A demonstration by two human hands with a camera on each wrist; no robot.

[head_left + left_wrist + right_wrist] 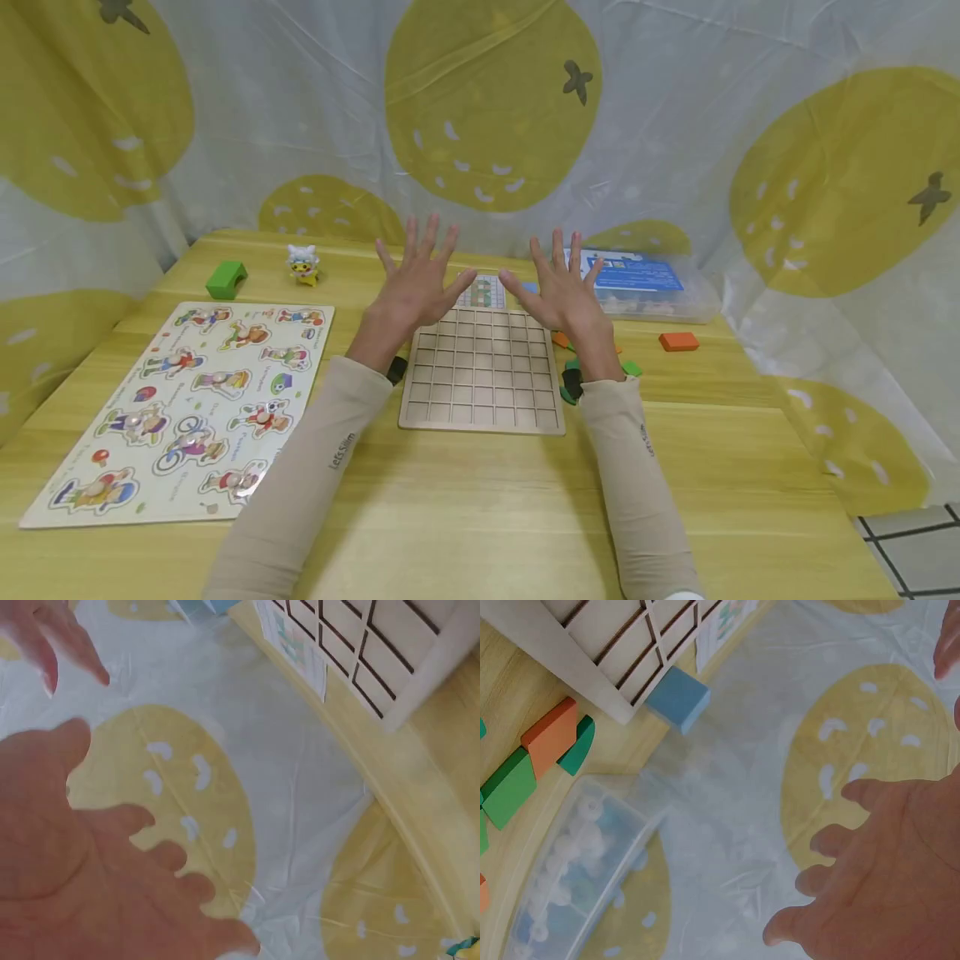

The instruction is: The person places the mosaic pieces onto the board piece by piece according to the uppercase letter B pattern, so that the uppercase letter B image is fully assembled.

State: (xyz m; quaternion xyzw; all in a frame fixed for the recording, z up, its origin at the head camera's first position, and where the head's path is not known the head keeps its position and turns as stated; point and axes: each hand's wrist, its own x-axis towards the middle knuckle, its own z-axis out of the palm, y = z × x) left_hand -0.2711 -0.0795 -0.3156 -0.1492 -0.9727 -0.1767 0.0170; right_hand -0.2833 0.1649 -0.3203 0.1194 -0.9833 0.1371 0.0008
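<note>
Both hands are raised over the far part of the table, fingers spread and holding nothing. My left hand (416, 287) hovers above the back left corner of a square wooden grid board (482, 375). Opposite it, my right hand (562, 292) is held over the board's back right corner. A small printed pattern card (482, 292) lies behind the board, between the two thumbs. Beside the board's right edge are several coloured blocks, partly hidden by the right forearm, among them a black one (572, 382). In the right wrist view a blue block (679, 699) sits by the board's corner.
To the left lies a picture puzzle board (187, 408) with sports figures. Behind it stand a green arch block (226, 280) and a small figurine (303, 265). A clear plastic box (652, 287) sits at the back right, with an orange block (678, 342) in front. A patterned curtain hangs behind.
</note>
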